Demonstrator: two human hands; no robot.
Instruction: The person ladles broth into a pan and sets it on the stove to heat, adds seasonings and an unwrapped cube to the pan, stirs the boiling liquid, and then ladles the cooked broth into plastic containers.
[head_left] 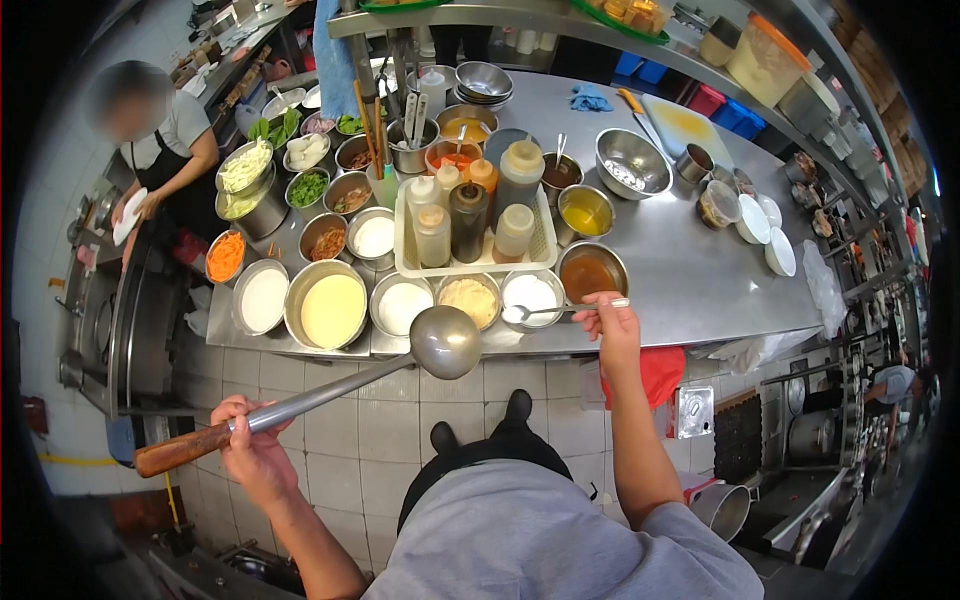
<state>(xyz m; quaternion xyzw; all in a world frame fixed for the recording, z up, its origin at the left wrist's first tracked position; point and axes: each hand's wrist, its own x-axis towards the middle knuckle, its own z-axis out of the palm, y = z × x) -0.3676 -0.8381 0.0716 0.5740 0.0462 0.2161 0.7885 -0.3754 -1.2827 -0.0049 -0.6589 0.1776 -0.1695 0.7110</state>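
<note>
My left hand [255,450] is closed round the handle of a large metal ladle [340,390], near its wooden end. The ladle's round bowl is raised in front of the counter's edge, close to the bowls of white and tan powder. My right hand [608,325] pinches the handle of a small metal spoon [570,308]. The spoon's tip is over a bowl of white powder [532,292]. Just behind my right hand is a bowl of brown sauce [592,272]. A bowl of tan powder [468,298] stands left of the white one.
A white basket [480,268] of squeeze bottles stands mid-counter. Left are a pale yellow bowl [332,308] and shredded carrot [226,256]. An empty metal bowl [633,163] and a cutting board [688,128] with a knife are right. A co-worker [165,150] stands at far left.
</note>
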